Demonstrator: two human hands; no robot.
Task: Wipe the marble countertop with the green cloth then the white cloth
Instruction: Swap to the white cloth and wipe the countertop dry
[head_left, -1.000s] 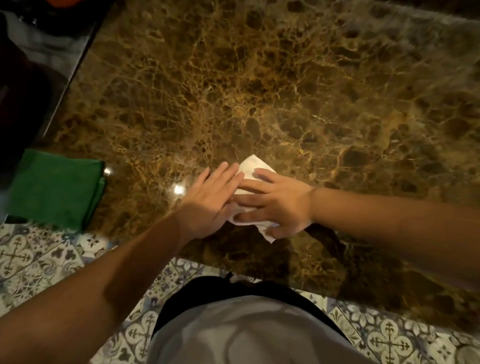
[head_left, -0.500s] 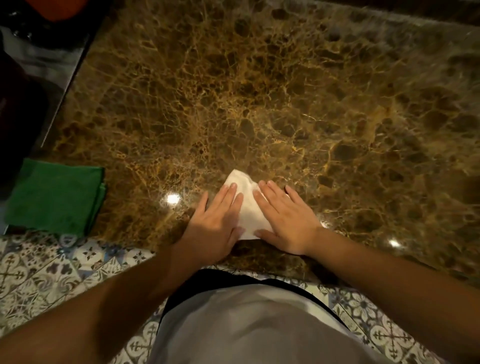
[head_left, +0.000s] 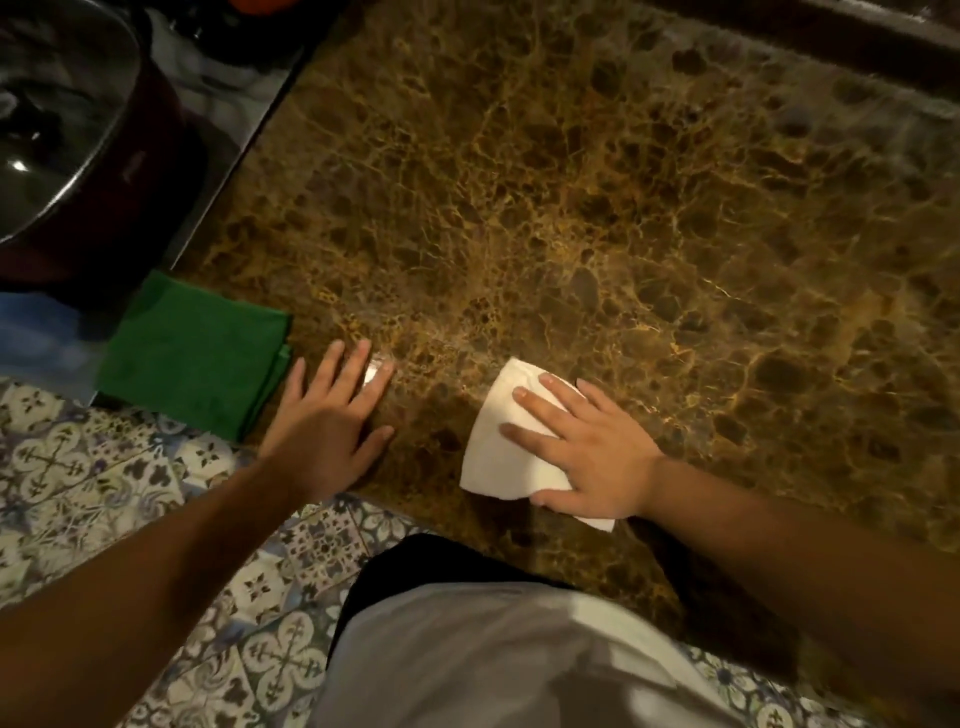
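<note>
A folded white cloth lies flat on the brown marble countertop near its front edge. My right hand presses down on the cloth's right half, palm flat and fingers spread. My left hand rests flat on the bare marble to the left of the white cloth, apart from it, fingers spread. A folded green cloth sits at the countertop's front left corner, just left of my left hand and not touched by it.
A dark pot with a glass lid stands on a metal surface left of the marble. Patterned floor tiles show below the counter's front edge. My grey shirt fills the bottom middle.
My left hand has come off the white cloth and slid left onto the bare marble. My right hand stays on the cloth, and more of the cloth now shows.
</note>
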